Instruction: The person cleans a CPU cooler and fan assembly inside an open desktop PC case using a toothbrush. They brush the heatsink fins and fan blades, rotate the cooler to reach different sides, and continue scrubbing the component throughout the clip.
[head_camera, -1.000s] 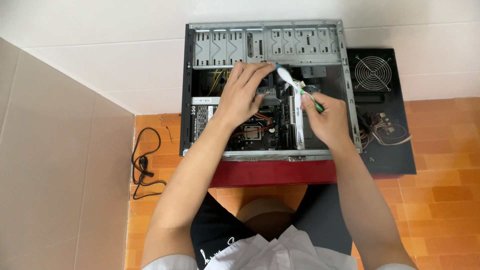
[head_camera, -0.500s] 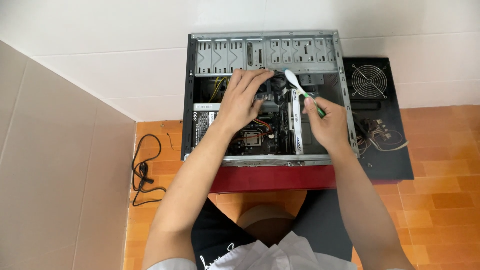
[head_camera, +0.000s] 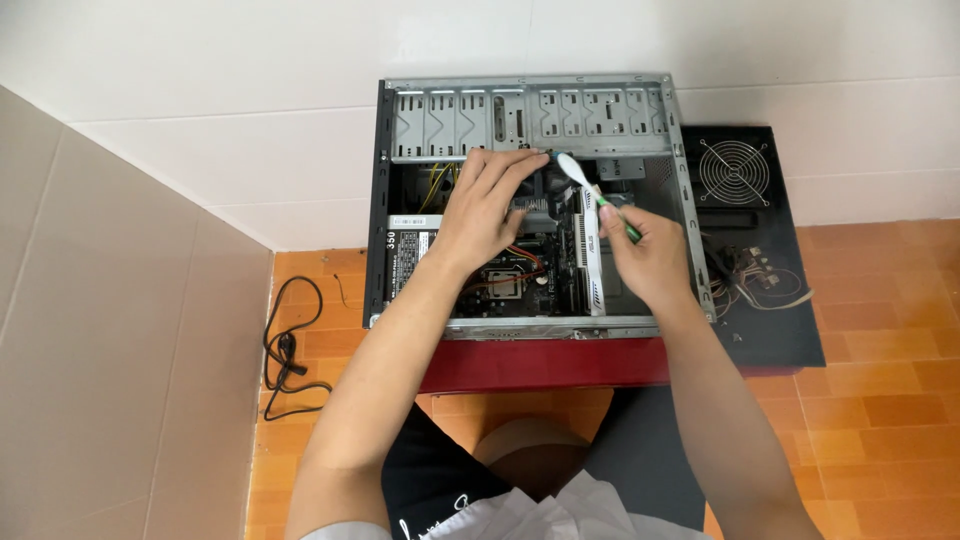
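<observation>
Off to the left, a black cable (head_camera: 285, 350) is lying coiled on the orange floor (head_camera: 880, 400). Next, the left hand (head_camera: 485, 205) is resting inside the open computer case (head_camera: 530, 110), fingers spread narrow over the parts by the circuit board (head_camera: 505, 285). Further right, the right hand (head_camera: 650, 255) is gripping a toothbrush (head_camera: 590, 188), bristles reaching toward the fan. Pressing hard there is probably risking a bent blade or snagged wires. A black side panel (head_camera: 750, 250) is lying beyond, loose wires (head_camera: 755, 280) on it.
</observation>
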